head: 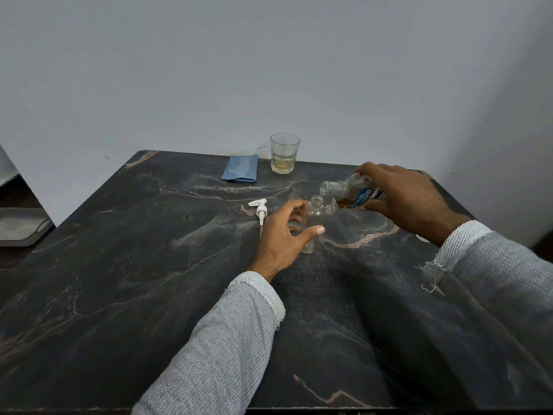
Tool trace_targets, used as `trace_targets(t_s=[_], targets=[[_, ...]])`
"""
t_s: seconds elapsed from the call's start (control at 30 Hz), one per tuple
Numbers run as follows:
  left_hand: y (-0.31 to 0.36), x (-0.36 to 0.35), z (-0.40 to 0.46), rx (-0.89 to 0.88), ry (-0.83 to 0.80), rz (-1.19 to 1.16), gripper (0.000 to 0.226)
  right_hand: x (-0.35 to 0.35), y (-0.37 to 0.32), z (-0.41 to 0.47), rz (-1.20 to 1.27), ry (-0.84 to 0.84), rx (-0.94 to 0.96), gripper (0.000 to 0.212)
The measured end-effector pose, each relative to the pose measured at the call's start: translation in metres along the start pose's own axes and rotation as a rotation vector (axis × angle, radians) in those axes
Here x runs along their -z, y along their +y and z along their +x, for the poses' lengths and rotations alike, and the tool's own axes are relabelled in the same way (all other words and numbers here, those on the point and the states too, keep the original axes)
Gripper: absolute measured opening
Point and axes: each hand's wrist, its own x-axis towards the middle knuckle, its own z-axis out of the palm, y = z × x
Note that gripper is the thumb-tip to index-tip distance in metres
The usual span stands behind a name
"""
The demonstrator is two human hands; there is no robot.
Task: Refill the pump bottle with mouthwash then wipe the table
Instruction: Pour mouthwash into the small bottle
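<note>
Both forearms in grey knitted sleeves reach in over the dark, veined marble surface. The left hand lies low, wrist near the surface, its grip curled loosely around the small clear plastic pump bottle, thumb pointing right across the front and fingers at the far side; how firmly it holds is hard to tell, because the clear body almost vanishes against the stone. The bottle stands upright with its neck open.

The right hand comes in higher from the right, grip closed round the clear mouthwash bottle with a blue label. That bottle is tipped with its uncapped mouth just above and right of the pump bottle's neck. Amber liquid sits low in the body; the palm covers most of the label and the rear end. No stream is discernible.

Left of the hands lies the white pump head with its tube, its lower end hidden behind the left hand. Farther back lie a folded blue cloth and a clear glass tumbler holding a little yellowish liquid, near the wall.
</note>
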Motion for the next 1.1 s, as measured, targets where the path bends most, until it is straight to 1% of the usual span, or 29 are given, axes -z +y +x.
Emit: trace_targets(t_s=[1.1], targets=[[0.0, 0.0, 0.001, 0.009, -0.01, 0.002, 0.048, 0.011, 0.001, 0.003, -0.054, 0.001, 0.025, 0.058]])
